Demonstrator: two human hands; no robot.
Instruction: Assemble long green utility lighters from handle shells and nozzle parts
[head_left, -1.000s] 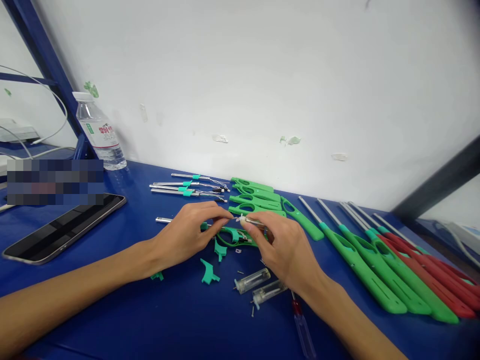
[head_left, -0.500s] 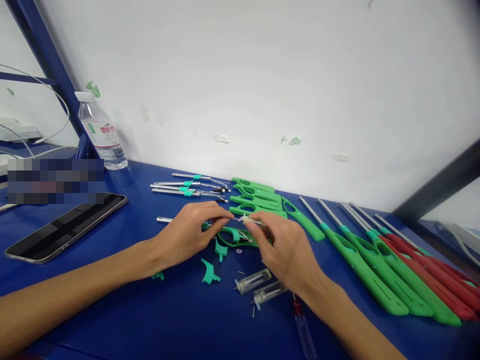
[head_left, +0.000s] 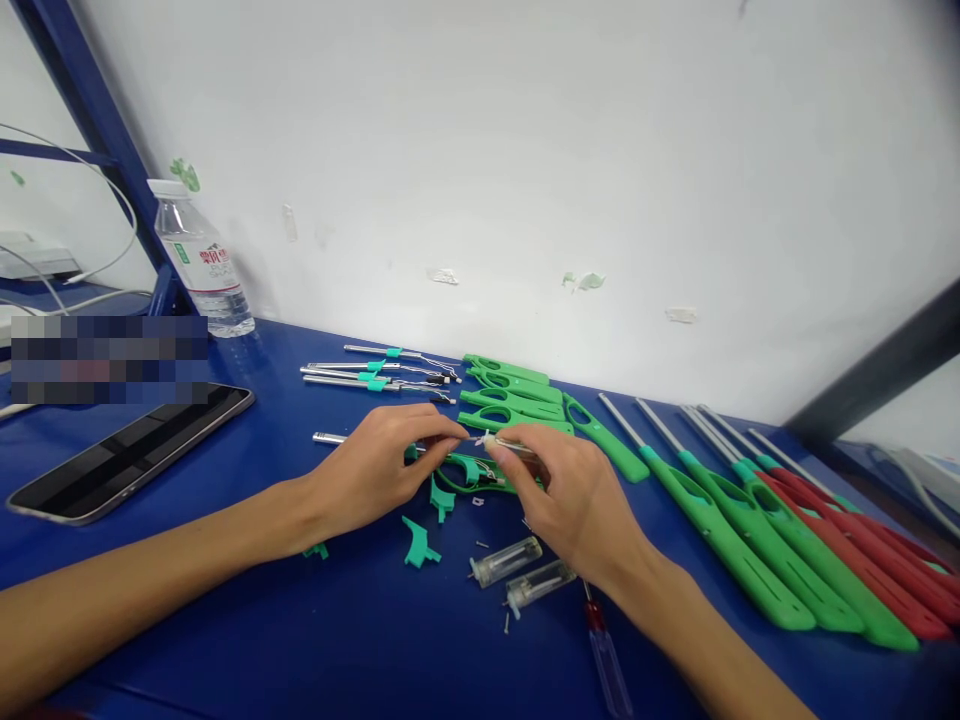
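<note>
My left hand (head_left: 375,465) pinches the end of a thin metal tube (head_left: 328,439) that lies across the blue table, fingertips pressed together over an open green lighter shell (head_left: 471,476). My right hand (head_left: 574,500) is closed on a small clear gas tank (head_left: 512,445), its tip meeting my left fingertips. Two more clear gas tanks (head_left: 504,561) lie just in front of my right hand. Teal trigger pieces (head_left: 417,545) sit loose below my left hand.
Metal tubes with teal collars (head_left: 379,371) and green shell halves (head_left: 510,395) lie behind my hands. Finished green and red long lighters (head_left: 757,520) are lined up at right. A screwdriver (head_left: 604,655) lies by my right wrist. A phone (head_left: 127,455) and water bottle (head_left: 196,262) stand at left.
</note>
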